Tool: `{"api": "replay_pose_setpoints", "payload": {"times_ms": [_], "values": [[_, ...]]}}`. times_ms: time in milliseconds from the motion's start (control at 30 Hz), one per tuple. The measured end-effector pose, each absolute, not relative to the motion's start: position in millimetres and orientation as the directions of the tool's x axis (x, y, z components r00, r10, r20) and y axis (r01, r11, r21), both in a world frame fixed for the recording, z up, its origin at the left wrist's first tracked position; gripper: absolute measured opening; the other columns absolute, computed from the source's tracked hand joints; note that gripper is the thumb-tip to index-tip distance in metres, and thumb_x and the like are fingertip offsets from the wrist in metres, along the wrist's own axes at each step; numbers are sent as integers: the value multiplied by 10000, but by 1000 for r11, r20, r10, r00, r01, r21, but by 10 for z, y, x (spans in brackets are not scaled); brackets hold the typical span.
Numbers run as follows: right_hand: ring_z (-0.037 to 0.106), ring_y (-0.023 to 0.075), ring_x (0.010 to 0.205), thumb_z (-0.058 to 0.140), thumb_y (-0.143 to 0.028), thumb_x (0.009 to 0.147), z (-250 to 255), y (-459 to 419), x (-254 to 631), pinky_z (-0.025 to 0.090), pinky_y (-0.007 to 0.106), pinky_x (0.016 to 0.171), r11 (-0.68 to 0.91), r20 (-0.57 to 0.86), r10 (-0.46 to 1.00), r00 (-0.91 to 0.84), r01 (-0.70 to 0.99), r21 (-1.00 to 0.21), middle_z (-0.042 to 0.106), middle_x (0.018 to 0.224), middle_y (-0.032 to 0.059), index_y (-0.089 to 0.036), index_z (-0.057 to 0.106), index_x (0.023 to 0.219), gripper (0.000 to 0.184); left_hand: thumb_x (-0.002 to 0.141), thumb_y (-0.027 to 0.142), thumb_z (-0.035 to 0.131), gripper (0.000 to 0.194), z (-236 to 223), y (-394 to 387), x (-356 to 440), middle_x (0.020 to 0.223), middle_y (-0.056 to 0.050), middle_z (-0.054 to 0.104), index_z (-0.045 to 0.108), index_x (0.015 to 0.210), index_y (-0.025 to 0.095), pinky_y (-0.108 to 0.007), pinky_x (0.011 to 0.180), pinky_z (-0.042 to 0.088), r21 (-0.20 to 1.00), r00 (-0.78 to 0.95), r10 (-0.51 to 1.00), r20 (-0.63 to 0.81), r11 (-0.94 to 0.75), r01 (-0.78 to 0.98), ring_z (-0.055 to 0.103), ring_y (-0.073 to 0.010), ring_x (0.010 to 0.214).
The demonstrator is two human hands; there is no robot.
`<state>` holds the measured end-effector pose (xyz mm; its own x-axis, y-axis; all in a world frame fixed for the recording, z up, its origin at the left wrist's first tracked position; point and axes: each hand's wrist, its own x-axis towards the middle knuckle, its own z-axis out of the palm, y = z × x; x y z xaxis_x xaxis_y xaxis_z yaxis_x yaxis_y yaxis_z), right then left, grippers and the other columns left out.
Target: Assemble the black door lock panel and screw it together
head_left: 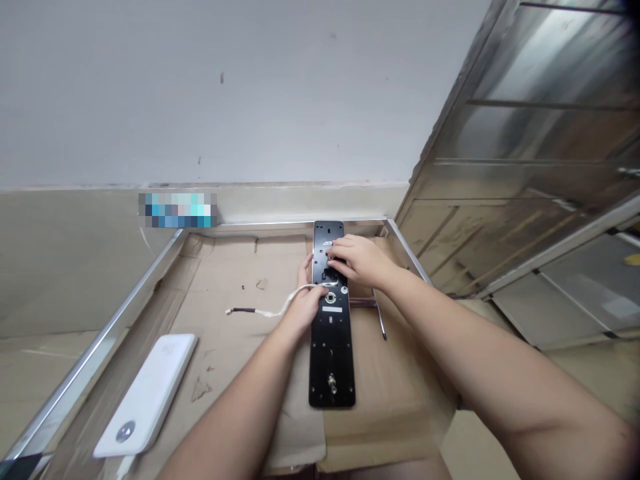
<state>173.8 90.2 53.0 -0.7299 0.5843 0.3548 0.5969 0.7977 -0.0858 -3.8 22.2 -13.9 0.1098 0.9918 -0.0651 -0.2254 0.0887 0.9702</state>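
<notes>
A long black door lock panel [331,360] lies back side up on the cardboard, its far end reaching the table's far frame. My left hand [304,308] holds it by the left edge, thumb on top beside a white cable [287,303]. This cable runs off leftward and ends in a black-sleeved connector [243,310]. Over the panel's upper half is my right hand [357,260], its fingertips pinched together against the surface; whatever lies between them is hidden. Just right of the panel rests a thin screwdriver-like tool [381,320], partly covered by my right arm.
A white power bank [150,393] with a white cord lies at the left on the cardboard sheet [225,267]. A metal rim [100,333] borders the table. Behind stands a wall [225,100]; a shiny metal-faced cabinet or door [525,120] is at the right.
</notes>
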Motion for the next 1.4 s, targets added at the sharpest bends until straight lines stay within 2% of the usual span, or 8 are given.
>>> {"api": "replay_pose_setpoints", "payload": {"times_ms": [467,600,800,967,1067,1200,1300,1400], "values": [[495,291,1234,676,-317,884,446,958,1837,430,491,1071,731,382,681,-625,613,-300,556,1259,114,-221,698,915,102,786,340,789,838,-182,210,-19,1241,-90,703,337,1487,255,-356,889,532,948,99,975,-198,216,-232,696,-236,1034],[491,296,1229,664,-313,887,439,948,1825,428,514,1064,731,375,680,-630,626,-273,553,1276,111,-258,709,1048,175,778,351,810,841,-217,219,-19,1259,-85,704,356,1479,257,-375,921,536,936,120,978,-169,197,-291,696,-247,1065],[519,288,1191,642,-216,851,473,924,1796,410,519,1070,766,421,637,-646,594,-246,599,1236,99,-243,719,1001,171,796,386,798,876,-309,263,5,1331,-113,667,315,1512,239,-420,1035,478,936,141,987,-76,120,-331,641,-275,1206],[536,268,1192,640,-190,816,576,757,1688,353,529,1132,858,423,514,-746,434,-275,617,1240,87,-253,692,1115,310,840,397,754,685,-346,279,12,1428,-130,590,444,1421,212,-394,1125,388,966,78,997,-2,22,-257,526,-275,1356],[549,272,1178,630,-235,855,600,657,1620,307,570,1160,838,309,539,-783,462,-291,644,1151,83,-253,690,1146,298,834,395,750,541,-322,274,-11,1294,-125,668,549,1280,166,-380,1059,439,977,94,995,-33,52,-206,594,-287,1260],[541,269,1192,619,-199,844,604,656,1638,410,499,1092,815,272,566,-778,477,-329,618,1220,97,-237,691,1083,252,820,436,761,460,-262,259,-31,1144,-110,725,611,1141,143,-371,958,492,965,164,983,-77,115,-237,667,-282,1119],[534,282,1214,662,-237,821,601,718,1715,451,467,1060,774,276,624,-732,527,-351,603,1269,109,-227,649,1117,297,816,458,773,483,-247,249,-21,1124,-113,733,596,1141,147,-361,906,511,946,178,978,-106,155,-284,696,-251,1029],[491,319,1307,705,-312,805,562,790,1787,389,522,1133,739,263,668,-696,580,-344,561,1362,129,-218,609,1188,406,802,463,792,548,-267,247,-3,1117,-107,735,564,1199,162,-359,879,524,932,167,979,-119,168,-320,711,-229,974]]}}
